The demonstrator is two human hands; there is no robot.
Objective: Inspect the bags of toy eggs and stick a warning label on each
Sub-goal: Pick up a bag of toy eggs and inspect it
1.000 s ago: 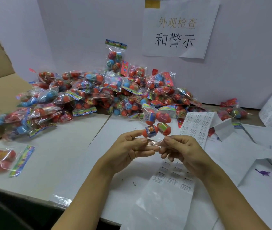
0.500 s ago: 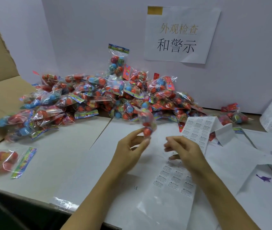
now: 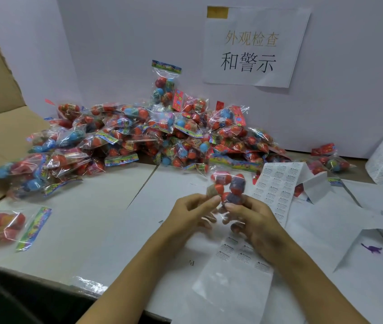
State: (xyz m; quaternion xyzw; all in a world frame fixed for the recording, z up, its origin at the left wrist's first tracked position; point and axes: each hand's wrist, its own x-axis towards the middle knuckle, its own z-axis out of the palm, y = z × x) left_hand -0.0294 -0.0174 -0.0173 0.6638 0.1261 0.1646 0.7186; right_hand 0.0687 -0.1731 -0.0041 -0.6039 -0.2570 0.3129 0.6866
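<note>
I held one bag of toy eggs (image 3: 229, 187) upright above the desk (image 3: 87, 220). My left hand (image 3: 189, 217) and right hand (image 3: 253, 220) both pinched its bottom edge, eggs standing just above my fingertips.

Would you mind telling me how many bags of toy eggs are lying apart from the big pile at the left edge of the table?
1: a single bag lies flat near the table's left edge, in front of the big pile. The frame cuts off its left end, so more could lie beyond it.

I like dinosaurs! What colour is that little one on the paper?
Purple dinosaur, head view.
</note>
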